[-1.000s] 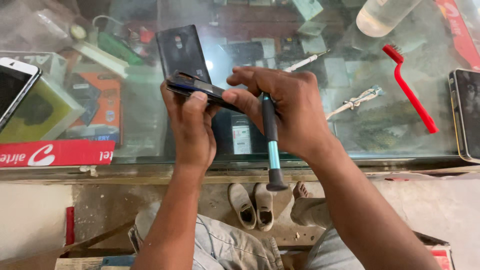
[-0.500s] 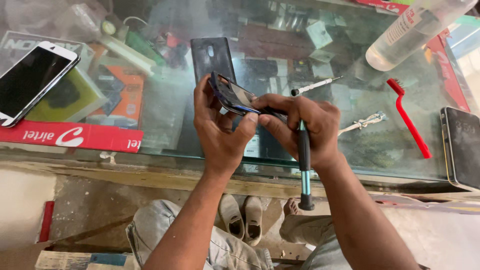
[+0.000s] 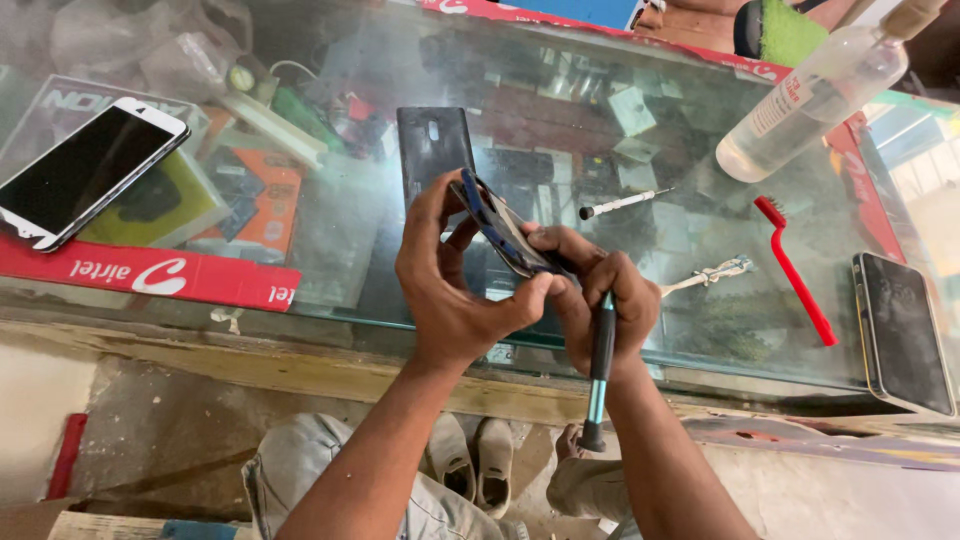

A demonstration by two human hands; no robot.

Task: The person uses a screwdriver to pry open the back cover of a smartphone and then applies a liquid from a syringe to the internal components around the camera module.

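1. Fingers [image 3: 455, 215] of the left hand [image 3: 450, 290] curl around a dark phone [image 3: 500, 235], thumb pressed against its lower end, gripping it tilted on edge above the near edge of the glass tabletop [image 3: 330, 230].
2. Right hand [image 3: 600, 295] closes on the same phone from the right, fingertips pinching its lower edge, and also clamps a screwdriver [image 3: 600, 370] whose black and teal handle points down past the tabletop's near edge.
3. Both forearms rise from the bottom of the view, wrists bent inward so the hands meet just above the near edge.
4. A dark back cover [image 3: 432, 150] lies flat on the glass just beyond the left hand.
5. A white phone [image 3: 85, 170] rests near the left edge, face up.
6. A small silver screwdriver [image 3: 622, 203] and metal tweezers [image 3: 705, 275] lie right of the hands.
7. A red brush [image 3: 795, 270] lies further right, and a black phone [image 3: 905, 330] sits by the right edge.
8. A clear bottle [image 3: 810, 100] lies towards the far right corner.
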